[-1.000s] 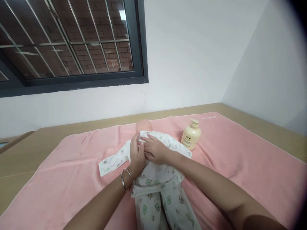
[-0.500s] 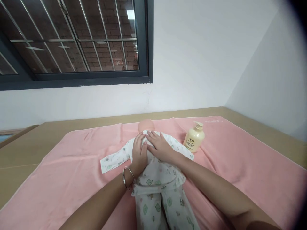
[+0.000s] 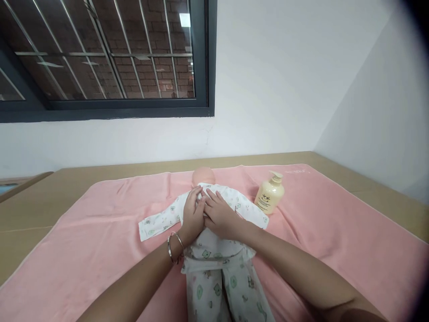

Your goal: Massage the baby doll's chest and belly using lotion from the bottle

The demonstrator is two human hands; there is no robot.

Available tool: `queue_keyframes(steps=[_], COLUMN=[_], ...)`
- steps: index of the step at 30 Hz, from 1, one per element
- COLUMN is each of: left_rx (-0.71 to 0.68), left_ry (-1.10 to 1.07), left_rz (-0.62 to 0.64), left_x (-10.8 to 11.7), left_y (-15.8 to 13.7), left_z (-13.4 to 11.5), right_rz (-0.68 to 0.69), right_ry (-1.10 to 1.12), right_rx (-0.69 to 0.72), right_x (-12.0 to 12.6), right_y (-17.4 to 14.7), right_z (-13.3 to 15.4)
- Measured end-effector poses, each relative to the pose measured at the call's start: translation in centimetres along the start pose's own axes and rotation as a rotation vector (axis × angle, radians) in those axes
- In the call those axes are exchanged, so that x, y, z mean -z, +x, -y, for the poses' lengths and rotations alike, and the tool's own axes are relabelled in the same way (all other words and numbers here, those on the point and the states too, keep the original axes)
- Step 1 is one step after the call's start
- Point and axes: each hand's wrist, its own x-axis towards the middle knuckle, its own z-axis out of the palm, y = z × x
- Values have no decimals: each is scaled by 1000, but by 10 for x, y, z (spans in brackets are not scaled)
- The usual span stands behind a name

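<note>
Two hands rest on the shirt of a doll (image 3: 219, 250), lower centre.
The left hand (image 3: 193, 217) lies with fingers nearly straight and together, touching the right hand (image 3: 219, 215), whose fingers are slightly spread. Forearms angle up from the lower corners. Beneath is a pink cloth (image 3: 100, 232); a pump bottle (image 3: 269, 196) stands right of centre, a window (image 3: 134, 71) fills upper left.

I'm facing a white wall (image 3: 268, 80), dark-framed window (image 3: 134, 109) sitting up left. Bars (image 3: 167, 55) are crossing it, bricks (image 3: 157, 76) showing behind, white glare (image 3: 184, 20) shining near its right edge. Side wall (image 3: 395, 98) is meeting the first at right; tan surface (image 3: 43, 197) is running along both.
</note>
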Motion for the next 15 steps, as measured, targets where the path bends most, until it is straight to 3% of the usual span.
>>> queue_keyframes(steps=[4,8,11,15], left_rx=[32,-35,-96,-60], left_ry=[-9,66,134,223], left_rz=[-31,-60,-59,-60], left_x=[0,-1,-3,-4], left_y=[2,4,4,3], left_z=[3,7,8,11], right_rz=[22,-43,-72,-59], right_ry=[123,228,173,85], right_rx=[-8,-75,-142,-208], right_x=[3,-3,-6,-6], right_y=[7,9,9,9], right_z=[-12,-18,-26,-39])
